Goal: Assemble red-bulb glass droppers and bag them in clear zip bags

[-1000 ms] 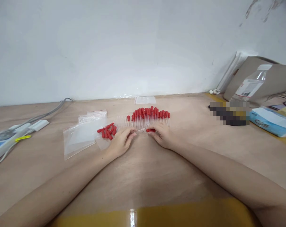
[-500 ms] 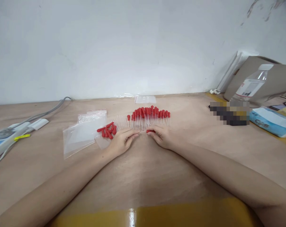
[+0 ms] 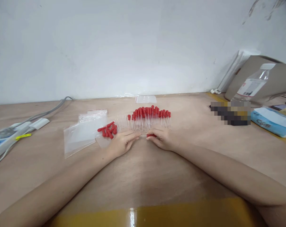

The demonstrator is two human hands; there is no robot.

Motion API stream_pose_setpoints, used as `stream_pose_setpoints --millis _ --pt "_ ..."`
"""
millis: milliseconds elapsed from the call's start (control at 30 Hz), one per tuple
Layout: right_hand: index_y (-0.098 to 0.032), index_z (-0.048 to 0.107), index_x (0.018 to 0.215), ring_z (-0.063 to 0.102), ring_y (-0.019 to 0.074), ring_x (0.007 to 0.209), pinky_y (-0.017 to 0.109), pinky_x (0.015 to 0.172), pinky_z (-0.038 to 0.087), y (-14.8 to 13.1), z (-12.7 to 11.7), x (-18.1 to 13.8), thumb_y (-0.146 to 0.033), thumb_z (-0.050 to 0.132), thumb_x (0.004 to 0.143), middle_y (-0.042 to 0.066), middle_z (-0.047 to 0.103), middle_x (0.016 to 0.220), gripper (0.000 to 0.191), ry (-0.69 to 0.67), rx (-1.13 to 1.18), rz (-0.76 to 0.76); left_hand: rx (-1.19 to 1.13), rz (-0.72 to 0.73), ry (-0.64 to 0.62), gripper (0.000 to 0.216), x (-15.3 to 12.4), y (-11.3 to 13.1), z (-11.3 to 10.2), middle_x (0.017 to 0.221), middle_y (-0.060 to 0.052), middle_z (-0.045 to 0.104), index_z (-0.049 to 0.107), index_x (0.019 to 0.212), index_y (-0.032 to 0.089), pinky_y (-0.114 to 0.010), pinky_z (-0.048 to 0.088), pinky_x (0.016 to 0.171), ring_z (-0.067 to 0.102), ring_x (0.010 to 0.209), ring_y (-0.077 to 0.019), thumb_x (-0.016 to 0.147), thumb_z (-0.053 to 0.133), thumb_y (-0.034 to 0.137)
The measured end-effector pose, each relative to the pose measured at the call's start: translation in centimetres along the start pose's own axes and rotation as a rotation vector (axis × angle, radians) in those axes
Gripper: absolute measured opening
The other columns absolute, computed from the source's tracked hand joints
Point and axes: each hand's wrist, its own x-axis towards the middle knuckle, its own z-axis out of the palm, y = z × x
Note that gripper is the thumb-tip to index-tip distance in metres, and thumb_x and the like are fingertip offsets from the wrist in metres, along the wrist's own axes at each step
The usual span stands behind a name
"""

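Note:
Low over the table, my left hand [image 3: 125,142] pinches a clear glass dropper tube [image 3: 143,136], most of it hidden by the fingers. My right hand [image 3: 162,138] is closed on a red rubber bulb [image 3: 151,135] at the tube's right end. The two lie in line and meet between my hands. Just beyond them stretches a row of droppers [image 3: 147,115] with red bulbs pointing to the wall. Bare glass tubes [image 3: 121,123] lie at the row's left end. A small pile of loose red bulbs [image 3: 108,130] rests beside my left hand.
Clear zip bags [image 3: 80,135] lie at left, near a power strip [image 3: 1,142] with a grey cable [image 3: 48,112]. Another small bag [image 3: 145,99] lies by the wall. At right are a plastic bottle [image 3: 252,83], a blue tissue pack [image 3: 273,123] and a blurred-out dark object [image 3: 230,115].
My hands have moved slightly toward me with the tube and bulb, which stay in line. The left fingers look straighter. The whole view has shifted a little.

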Motion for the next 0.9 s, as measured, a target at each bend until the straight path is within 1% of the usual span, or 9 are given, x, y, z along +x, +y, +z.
stream_pose_setpoints --millis 67,133,233,400,600,667,733,800,900 --pt "-0.017 0.057 0.087 0.054 0.0139 0.071 0.028 0.067 0.045 0.1 0.1 0.0 -0.025 0.048 0.085 0.004 0.061 0.075 0.012 -0.002 -0.015 -0.04 0.04 0.034 0.003 0.022 0.0 0.0 0.1 0.084 -0.006 0.065 0.059 0.101 0.016 -0.026 0.05 0.065 0.059 0.074 -0.014 0.086 0.043 0.013" --pt "-0.016 0.057 0.087 0.053 0.0138 0.07 0.027 0.066 0.045 0.2 0.1 0.0 -0.025 0.048 0.085 0.005 0.06 0.075 0.012 -0.008 -0.031 -0.047 0.088 0.038 0.005 0.021 0.1 0.1 0.3 0.083 -0.006 0.065 0.059 0.099 0.016 -0.026 0.05 0.066 0.059 0.074 -0.0144 0.086 0.043 0.014" --pt "-0.016 0.056 0.085 0.053 0.0134 0.07 0.026 0.065 0.045 0.1 0.1 0.1 -0.024 0.048 0.085 0.004 0.06 0.074 0.012 -0.01 -0.04 -0.026 0.133 0.025 0.023 0.018 0.3 0.4 0.5 0.08 -0.005 0.064 0.059 0.097 0.016 -0.026 0.05 0.066 0.059 0.072 -0.0146 0.086 0.044 0.017" --pt "-0.016 0.057 0.081 0.053 0.0133 0.068 0.026 0.064 0.045 0.0 0.5 0.2 -0.026 0.049 0.084 0.004 0.06 0.072 0.013 -0.021 -0.058 0.018 0.128 0.016 0.018 0.018 0.4 0.7 0.9 0.084 -0.007 0.064 0.058 0.098 0.014 -0.026 0.049 0.068 0.059 0.076 -0.0151 0.087 0.043 0.016" --pt "-0.015 0.06 0.084 0.055 0.0142 0.072 0.028 0.068 0.045 0.2 0.5 0.6 -0.023 0.05 0.083 0.006 0.062 0.076 0.012 -0.066 0.012 0.043 0.121 -0.007 -0.003 0.02 0.5 0.7 1.0 0.082 -0.007 0.063 0.058 0.1 0.015 -0.027 0.049 0.066 0.059 0.073 -0.0154 0.088 0.042 0.019" --pt "-0.016 0.061 0.086 0.056 0.0138 0.073 0.027 0.068 0.045 0.3 0.3 0.8 -0.023 0.051 0.082 0.005 0.063 0.078 0.012 -0.083 0.097 0.109 0.092 -0.033 -0.013 0.02 0.6 0.5 1.0 0.082 -0.007 0.063 0.058 0.1 0.015 -0.027 0.049 0.067 0.059 0.074 -0.0152 0.088 0.042 0.019" --pt "-0.018 0.062 0.085 0.057 0.0129 0.074 0.026 0.068 0.045 0.3 0.3 1.1 -0.024 0.054 0.08 0.004 0.063 0.08 0.011 -0.063 0.24 0.217 0.047 -0.078 -0.006 0.02 0.6 0.3 1.0 0.084 -0.006 0.064 0.058 0.1 0.015 -0.026 0.049 0.068 0.06 0.075 -0.0147 0.088 0.043 0.02" --pt "-0.019 0.061 0.085 0.057 0.0119 0.072 0.026 0.067 0.046 0.2 0.6 1.5 -0.027 0.06 0.076 0.002 0.062 0.078 0.012 0.029 0.421 0.379 0.008 -0.117 0.008 0.021 0.6 0.1 0.9 0.086 -0.006 0.064 0.057 0.103 0.017 -0.026 0.048 0.069 0.06 0.075 -0.0142 0.088 0.044 0.022" --pt "-0.019 0.055 0.088 0.056 0.0101 0.063 0.025 0.062 0.046 -0.1 0.8 2.3 -0.031 0.067 0.067 -0.002 0.059 0.07 0.027 0.201 0.675 0.614 -0.026 -0.112 0.004 0.029 0.6 0.2 0.6 0.088 -0.006 0.064 0.054 0.112 0.018 -0.028 0.048 0.07 0.059 0.078 -0.0158 0.086 0.049 0.029"
